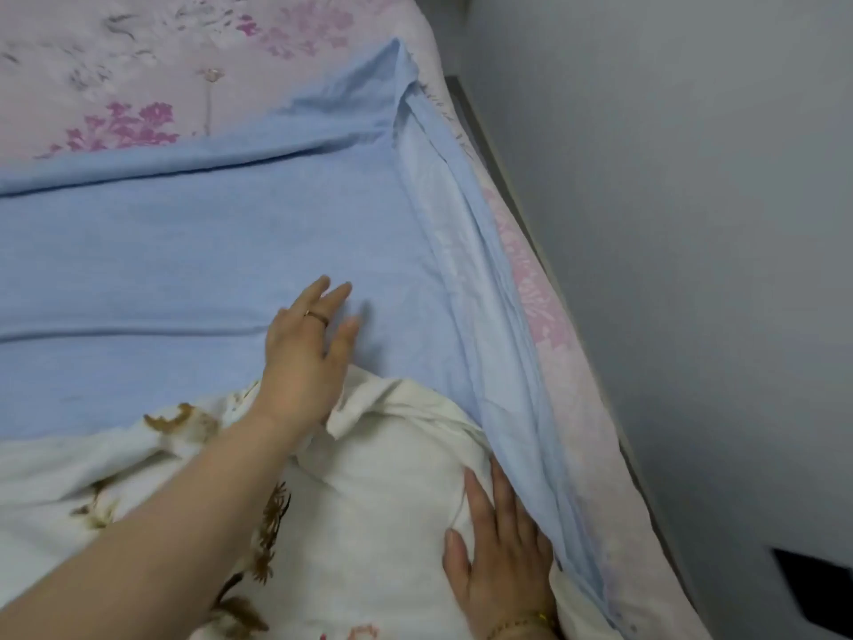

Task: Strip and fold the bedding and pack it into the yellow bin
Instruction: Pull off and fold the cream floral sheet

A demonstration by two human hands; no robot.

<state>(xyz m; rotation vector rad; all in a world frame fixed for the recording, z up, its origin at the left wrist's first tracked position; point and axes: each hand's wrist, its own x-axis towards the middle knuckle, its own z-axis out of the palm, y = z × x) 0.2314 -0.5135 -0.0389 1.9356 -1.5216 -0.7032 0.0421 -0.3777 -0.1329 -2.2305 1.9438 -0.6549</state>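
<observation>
Left arm: bare forearm reaches in from the near-left corner. The left hand (307, 358) is held palm down with fingers straight and fanned, fingertips over the near-middle of the blue sheet (184, 251) and the heel above that sheet's near edge. Grip released, holding nothing. Contact with the cloth: cannot tell. One ring (317, 316) on a finger.

Right hand (501, 556): palm flat, fingers straight and close together, pointing away from the person. It rests on the white cover (383, 491), just beside the blue sheet's right-hand fold. Grip released, nothing clasped. One bracelet (521, 623) at the wrist.

Count: two hands, one blue sheet, one white cover, one pink floral sheet (138, 62).

Blue sheet: pale blue and soft-looking, spread flat. Two long creases run across it. Its right edge is gathered into layered folds, and the far-right corner comes to a point.

White cover: cream with brown flower print, rumpled, overlapping the blue sheet's near edge.

The pink floral sheet lies under the blue sheet, showing beyond its far and right edges. A grey wall (692, 224) stands right of the blue sheet.
</observation>
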